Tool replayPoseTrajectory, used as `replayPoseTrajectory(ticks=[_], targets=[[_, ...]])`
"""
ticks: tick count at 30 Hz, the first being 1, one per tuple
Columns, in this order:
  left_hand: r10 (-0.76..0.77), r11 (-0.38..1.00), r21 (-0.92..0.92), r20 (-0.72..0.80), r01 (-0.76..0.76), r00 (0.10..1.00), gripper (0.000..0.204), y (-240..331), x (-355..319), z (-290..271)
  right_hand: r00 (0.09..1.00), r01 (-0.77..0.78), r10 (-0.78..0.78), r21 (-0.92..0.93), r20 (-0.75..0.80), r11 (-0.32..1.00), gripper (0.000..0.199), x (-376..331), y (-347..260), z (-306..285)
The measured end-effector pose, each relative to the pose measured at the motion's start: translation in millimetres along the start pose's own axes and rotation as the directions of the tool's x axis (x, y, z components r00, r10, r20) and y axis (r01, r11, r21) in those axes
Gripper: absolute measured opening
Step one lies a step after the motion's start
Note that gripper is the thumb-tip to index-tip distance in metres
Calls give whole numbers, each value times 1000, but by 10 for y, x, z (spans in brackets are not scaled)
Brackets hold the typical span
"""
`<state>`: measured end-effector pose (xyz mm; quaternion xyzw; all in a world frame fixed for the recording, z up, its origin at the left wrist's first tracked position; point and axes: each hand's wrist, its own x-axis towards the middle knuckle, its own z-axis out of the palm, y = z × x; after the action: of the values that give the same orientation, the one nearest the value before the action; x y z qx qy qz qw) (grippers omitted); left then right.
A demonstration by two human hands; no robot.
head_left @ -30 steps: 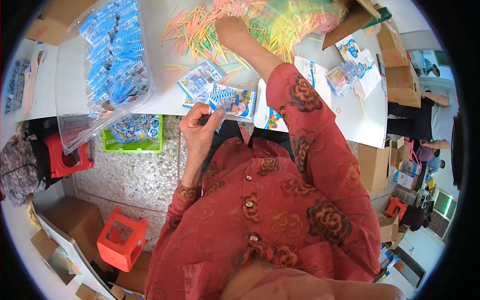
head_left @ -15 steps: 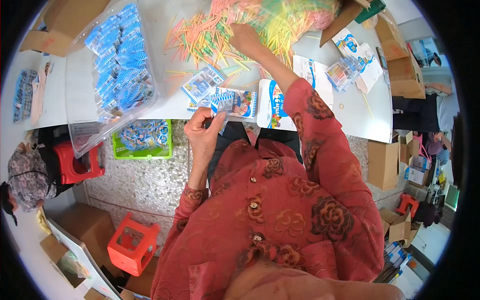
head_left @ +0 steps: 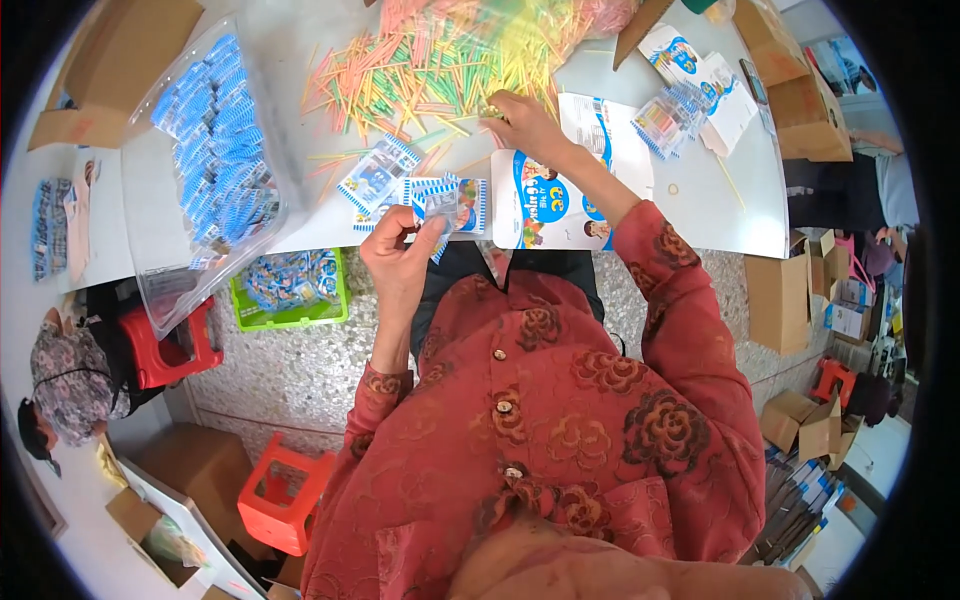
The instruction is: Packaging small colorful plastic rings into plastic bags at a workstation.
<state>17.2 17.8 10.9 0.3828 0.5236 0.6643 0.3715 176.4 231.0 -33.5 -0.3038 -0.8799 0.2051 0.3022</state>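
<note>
My left hand point(head_left: 398, 252) is at the table's near edge, thumb and fingers pinched on a small clear packet point(head_left: 440, 203) with blue-and-white striped ends. Similar flat packets point(head_left: 378, 176) lie just beyond it, partly overlapping. Above the table, by the near side of a loose pile of thin pink, yellow and green sticks point(head_left: 420, 75), is my right hand point(head_left: 527, 127). Its fingers are drawn together, and whatever they hold is too small to make out. A white-and-blue printed carton point(head_left: 512, 205) lies flat beneath my right wrist.
A clear plastic tray point(head_left: 287, 180) full of blue-striped packets overhangs the table at left. Below it, a green crate point(head_left: 290, 322) holds more packets. Red stools point(head_left: 285, 495) and cardboard boxes point(head_left: 778, 305) stand around. Other people are at both sides.
My right hand has drawn back from the stick pile, nearer to me and to the packet. The left hand keeps its pinch on the packet. The whole view has shifted slightly.
</note>
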Motion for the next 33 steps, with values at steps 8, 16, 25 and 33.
replayPoseTrajectory(ticks=[8,16,25,33], targets=[[63,994,83,70,-69,996,15,31,70,86,924,-369,367,0,107,929,34,109,-28,-141],[33,989,139,101,-47,994,12,42,198,220,982,-180,185,489,38,853,17,186,-990,-976],[-21,995,97,126,9,992,7,27,290,400,939,345,-331,228,-99,910,19,53,-1100,-977],[-159,985,-42,140,166,977,4,26,351,482,931,360,-361,268,-46,894,19,72,-1058,-999]])
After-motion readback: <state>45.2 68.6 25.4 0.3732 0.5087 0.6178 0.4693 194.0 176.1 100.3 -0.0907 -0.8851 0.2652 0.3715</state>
